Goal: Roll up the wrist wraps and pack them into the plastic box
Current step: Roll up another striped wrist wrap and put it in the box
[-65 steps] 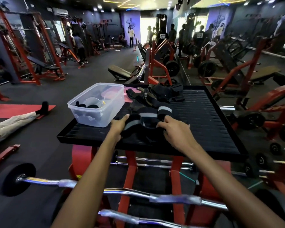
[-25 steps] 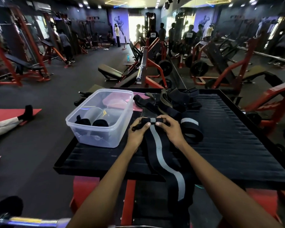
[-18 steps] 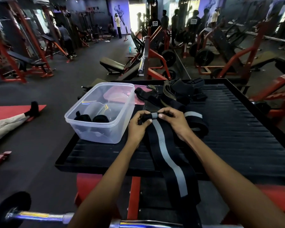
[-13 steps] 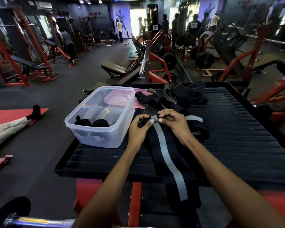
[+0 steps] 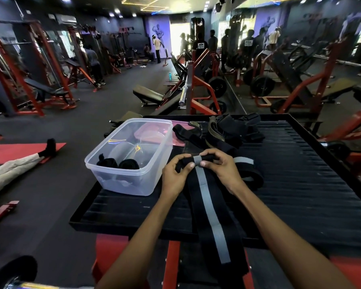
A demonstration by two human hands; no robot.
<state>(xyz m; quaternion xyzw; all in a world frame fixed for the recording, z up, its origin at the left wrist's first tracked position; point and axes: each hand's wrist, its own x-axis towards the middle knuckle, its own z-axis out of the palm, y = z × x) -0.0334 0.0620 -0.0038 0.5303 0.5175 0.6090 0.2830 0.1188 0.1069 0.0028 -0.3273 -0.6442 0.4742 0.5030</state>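
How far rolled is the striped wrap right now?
Barely rolled. Only the far end of the striped wrap is coiled between left hand and right hand; the rest lies flat.

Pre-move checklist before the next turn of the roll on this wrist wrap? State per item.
1. Both hands on the rolled end: left hand and right hand pinch the roll at the far end of the wrist wrap. ok.
2. Grey stripe lined up across the roll: ok.
3. Tail lies flat: it runs straight toward the person and hangs over the near edge of the black tray. ok.
4. Room in the plastic box: two rolled wraps sit at the near end, the rest is free. ok.
5. Roll tightness: cannot tell, fingers cover it.
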